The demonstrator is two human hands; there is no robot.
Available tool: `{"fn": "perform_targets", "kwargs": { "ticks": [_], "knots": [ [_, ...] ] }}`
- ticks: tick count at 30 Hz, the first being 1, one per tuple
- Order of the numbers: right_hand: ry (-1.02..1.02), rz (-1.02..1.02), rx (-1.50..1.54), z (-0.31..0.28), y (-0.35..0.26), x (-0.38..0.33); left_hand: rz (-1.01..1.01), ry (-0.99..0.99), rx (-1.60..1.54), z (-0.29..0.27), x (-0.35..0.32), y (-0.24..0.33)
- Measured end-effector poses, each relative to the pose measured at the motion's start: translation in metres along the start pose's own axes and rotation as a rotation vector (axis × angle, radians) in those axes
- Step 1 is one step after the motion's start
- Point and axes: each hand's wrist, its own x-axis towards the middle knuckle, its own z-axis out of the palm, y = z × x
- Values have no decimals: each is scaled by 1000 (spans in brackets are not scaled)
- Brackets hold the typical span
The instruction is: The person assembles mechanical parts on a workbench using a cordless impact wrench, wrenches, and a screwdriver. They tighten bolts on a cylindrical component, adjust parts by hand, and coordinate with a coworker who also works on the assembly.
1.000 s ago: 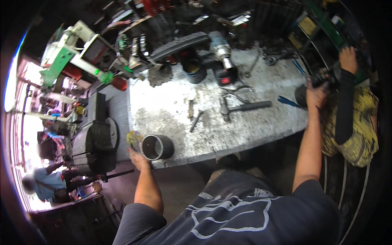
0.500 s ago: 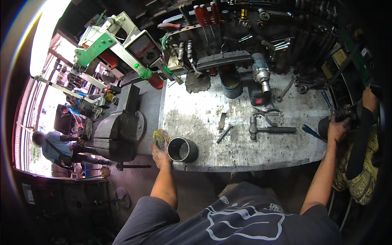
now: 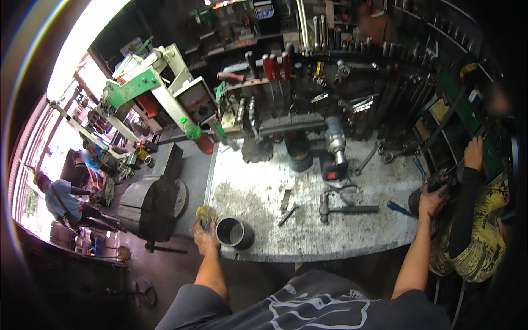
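At the bench's near left corner, my left hand (image 3: 205, 237) is closed on a crumpled yellowish rag (image 3: 206, 215). Just right of it an open-ended metal cylinder (image 3: 242, 234) stands upright near the bench edge. Far to the right, my right hand (image 3: 432, 201) grips a dark, greasy part (image 3: 441, 180) whose shape is partly hidden. A blue-handled tool (image 3: 399, 208) lies left of that hand. Between my hands lie a ball-peen hammer (image 3: 355, 209), pliers (image 3: 345, 188), a bolt-like rod (image 3: 288, 215) and a small flat metal strip (image 3: 285, 199).
A large vise (image 3: 151, 201) stands left of the metal-topped bench (image 3: 308, 242). Behind lie a cordless impact wrench (image 3: 335, 144), a tin (image 3: 300, 160) and a bottle of red liquid (image 3: 197, 135). A co-worker's hand (image 3: 473, 153) is close beyond my right hand; another person (image 3: 66, 198) stands far left.
The head view has tilted upward and turned slightly right, so the bench appears lower and farther left. Both hands keep their places beside the same things.
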Motion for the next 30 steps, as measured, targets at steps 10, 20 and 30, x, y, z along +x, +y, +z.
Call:
{"fn": "perform_targets", "kwargs": {
  "ticks": [10, 20, 30],
  "knots": [
    [-200, 188, 48, -12, -11, -3, -87, -16, -216, 5, 7, -8],
    [-147, 149, 171, -31, -29, -3, 274, 19, -70, 6, 8, -23],
    [-163, 179, 330, -47, -35, 0, 293, 37, -61, -20, -12, 13]
  ]
}}
